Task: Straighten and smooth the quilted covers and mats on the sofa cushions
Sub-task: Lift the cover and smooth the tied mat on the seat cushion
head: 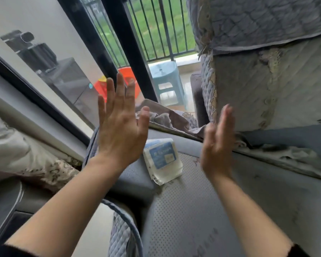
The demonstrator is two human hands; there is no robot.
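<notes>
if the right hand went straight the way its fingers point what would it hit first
Most likely the back cushion, near its frayed edge. The right hand points up at it from close by, though depth is unclear.

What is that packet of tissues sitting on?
The tissue packet lies partly on a dark grey cushion and partly on the dotted mat. Anything directly beneath it is hidden.

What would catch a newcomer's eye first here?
Two open hands are raised mid-picture, the left hand spread and the right hand edge-on, both holding nothing. Between them a blue-labelled pack lies on the grey sofa. Up right hangs a frayed quilted cover, and a blue stool stands outside.
</notes>
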